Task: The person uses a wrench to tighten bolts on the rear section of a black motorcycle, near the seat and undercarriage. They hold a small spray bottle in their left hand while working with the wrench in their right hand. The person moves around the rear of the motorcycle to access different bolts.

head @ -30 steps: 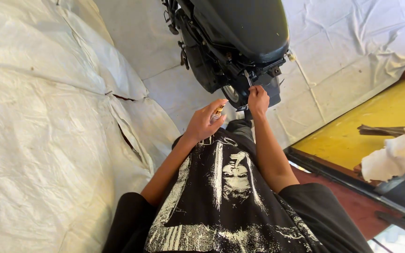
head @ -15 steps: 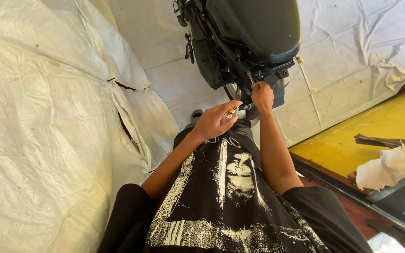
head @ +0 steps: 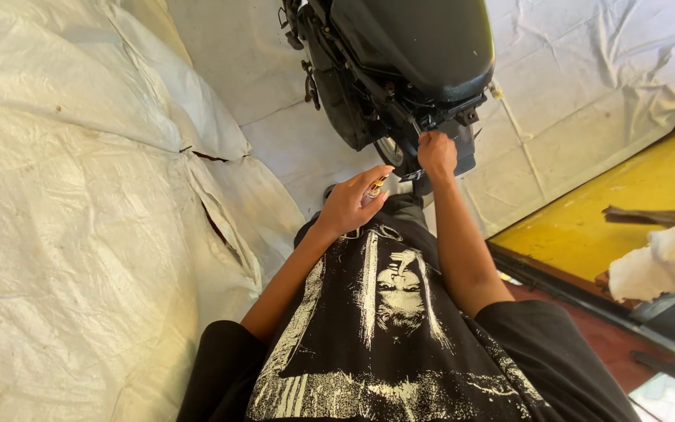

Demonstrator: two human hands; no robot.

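White sheeting (head: 80,219) is spread over the ground on the left, creased and split by a dark tear near the middle. Next, the left hand (head: 351,205) is held out in front of the chest, its fingers closed around a small tool (head: 377,185) with a yellow-and-dark tip, which sticks out between thumb and forefinger; what kind of tool it is cannot be told. Just to the right and slightly higher, the right hand (head: 436,153) is closed in a fist on a dark part at the tail of a black scooter (head: 416,55); the part gripped is hidden by the fingers. The scooter's rear wheel (head: 391,150) is seen just beside that hand. Further right, a yellow surface (head: 587,227) is seen, with a white cloth (head: 662,262) lying at its far edge.
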